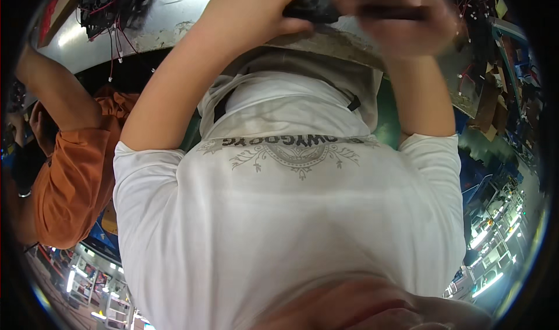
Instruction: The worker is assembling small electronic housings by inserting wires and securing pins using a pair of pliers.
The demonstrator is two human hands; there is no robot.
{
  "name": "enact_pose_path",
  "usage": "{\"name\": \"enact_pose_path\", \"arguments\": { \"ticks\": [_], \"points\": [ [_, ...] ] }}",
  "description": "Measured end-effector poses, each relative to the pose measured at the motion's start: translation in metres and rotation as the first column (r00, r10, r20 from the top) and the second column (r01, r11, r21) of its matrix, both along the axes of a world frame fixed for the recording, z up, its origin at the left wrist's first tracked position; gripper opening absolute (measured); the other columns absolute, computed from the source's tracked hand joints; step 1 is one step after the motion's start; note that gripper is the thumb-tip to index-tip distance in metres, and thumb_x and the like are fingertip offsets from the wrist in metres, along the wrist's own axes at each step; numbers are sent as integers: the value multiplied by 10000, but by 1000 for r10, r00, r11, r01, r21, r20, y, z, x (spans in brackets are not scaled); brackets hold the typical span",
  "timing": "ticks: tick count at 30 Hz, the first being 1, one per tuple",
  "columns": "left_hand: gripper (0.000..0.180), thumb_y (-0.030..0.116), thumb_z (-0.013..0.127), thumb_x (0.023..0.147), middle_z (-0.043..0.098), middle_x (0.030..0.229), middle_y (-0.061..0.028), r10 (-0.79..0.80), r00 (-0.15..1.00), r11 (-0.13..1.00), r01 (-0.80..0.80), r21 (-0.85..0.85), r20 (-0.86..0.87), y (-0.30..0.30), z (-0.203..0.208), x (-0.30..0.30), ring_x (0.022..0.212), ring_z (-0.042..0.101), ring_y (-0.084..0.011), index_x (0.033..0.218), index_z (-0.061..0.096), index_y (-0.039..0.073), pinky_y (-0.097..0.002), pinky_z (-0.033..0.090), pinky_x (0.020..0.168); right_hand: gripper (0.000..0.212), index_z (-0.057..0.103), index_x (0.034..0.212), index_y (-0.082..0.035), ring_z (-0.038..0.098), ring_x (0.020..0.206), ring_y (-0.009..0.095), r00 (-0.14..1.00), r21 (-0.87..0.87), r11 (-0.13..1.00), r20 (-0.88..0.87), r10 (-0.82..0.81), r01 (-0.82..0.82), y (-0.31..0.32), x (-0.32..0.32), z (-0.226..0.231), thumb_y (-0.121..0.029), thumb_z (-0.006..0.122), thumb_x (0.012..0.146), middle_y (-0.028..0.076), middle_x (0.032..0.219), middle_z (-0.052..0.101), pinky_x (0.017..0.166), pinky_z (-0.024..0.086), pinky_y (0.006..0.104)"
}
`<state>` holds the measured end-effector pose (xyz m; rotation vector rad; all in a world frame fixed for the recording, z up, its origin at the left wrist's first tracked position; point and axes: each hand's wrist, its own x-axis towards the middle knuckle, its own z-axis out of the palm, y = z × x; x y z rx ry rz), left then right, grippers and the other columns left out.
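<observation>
At the top edge, over the near rim of a metal-topped table point(174, 34), my left hand point(268, 9) grips a black part point(314, 6), its thumb along the near side. The part's upper portion is cut off by the frame, so its exact kind does not show. Just to the right, my right hand point(407, 24) is smeared by motion. Its fingers look curled around a dark object point(393, 11), too blurred to name. Whether that object touches the black part cannot be made out.
Black parts with thin red wires point(113, 9) lie piled on the table at far left; more dark wired parts point(469, 15) lie at right. A co-worker's orange sleeve point(78, 178) is close on my left. Cardboard pieces point(492, 103) stand at the right edge.
</observation>
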<state>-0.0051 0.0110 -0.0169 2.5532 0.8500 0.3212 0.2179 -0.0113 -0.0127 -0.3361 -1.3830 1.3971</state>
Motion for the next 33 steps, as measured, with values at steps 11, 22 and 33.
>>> {"name": "enact_pose_path", "arguments": {
  "ticks": [11, 22, 33],
  "points": [
    [593, 347, 814, 799, 705, 1096, -123, 16, 999, 999, -17, 36, 41, 3, -6, 2, 944, 640, -369, 1292, 634, 71, -441, 525, 873, 687, 641, 1039, 17, 629, 701, 216, 977, 28, 993, -177, 119, -116, 16, 1, -2, -654, 535, 942, 147, 832, 697, 636, 508, 310],
    [564, 340, 823, 789, 700, 1127, -112, -5, 1000, 999, 5, -51, -3, -4, 6, 4, 975, 633, -372, 1256, 641, 82, -454, 518, 890, 721, 630, 1076, 69, 631, 679, 208, 976, 35, 989, -156, 149, -146, 6, 0, 8, -632, 600, 913, 158, 812, 669, 590, 505, 300],
    [613, 342, 824, 783, 710, 1067, -134, 52, 998, 998, -54, 34, 42, -6, 1, 6, 919, 634, -363, 1294, 636, 61, -444, 523, 853, 814, 596, 1172, 35, 633, 761, 269, 969, -114, 984, -194, -154, 134, -12, 3, 27, -732, 494, 920, 196, 898, 673, 703, 521, 365]
  ]
}}
